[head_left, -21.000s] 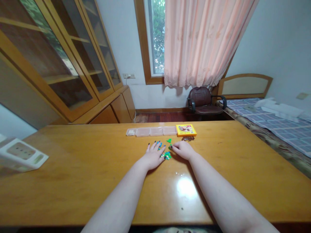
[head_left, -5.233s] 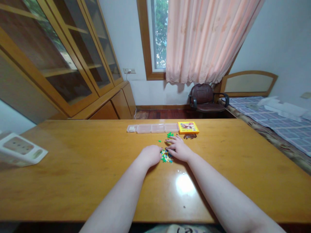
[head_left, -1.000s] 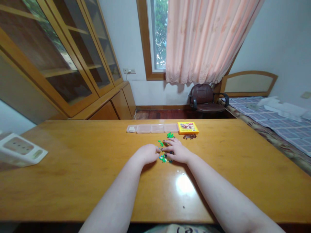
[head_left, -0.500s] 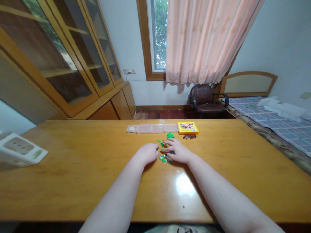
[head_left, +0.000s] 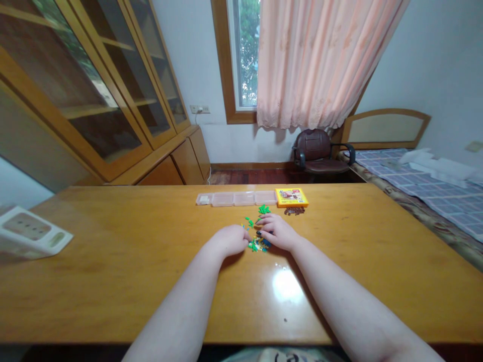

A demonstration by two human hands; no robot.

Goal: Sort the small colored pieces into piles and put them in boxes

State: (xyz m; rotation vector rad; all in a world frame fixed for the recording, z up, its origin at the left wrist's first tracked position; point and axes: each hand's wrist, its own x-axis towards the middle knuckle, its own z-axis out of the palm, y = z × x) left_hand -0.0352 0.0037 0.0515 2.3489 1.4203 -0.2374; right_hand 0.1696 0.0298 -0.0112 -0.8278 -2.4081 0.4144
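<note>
A small heap of tiny green, yellow and blue pieces (head_left: pixel 257 246) lies on the wooden table (head_left: pixel 113 261) between my hands. My left hand (head_left: pixel 228 240) rests curled on the table at the heap's left edge, fingers closed together. My right hand (head_left: pixel 274 232) lies over the heap's right side, fingers bent down onto the pieces. What either hand holds is too small to make out. A few green pieces (head_left: pixel 263 209) lie apart just beyond my right hand, and others (head_left: pixel 248 221) sit between the hands.
A clear divided plastic box (head_left: pixel 236 199) and a yellow packet (head_left: pixel 291 197) lie beyond the heap, with a small dark pile (head_left: pixel 294 211) beside the packet. A white device (head_left: pixel 26 236) sits at the table's left edge. A chair (head_left: pixel 317 153), bed and glass cabinet stand behind.
Over the last second both hands have stayed at the heap, with my right fingers shifting slightly over the pieces. More green pieces lie apart near the box than 21 seconds ago.
</note>
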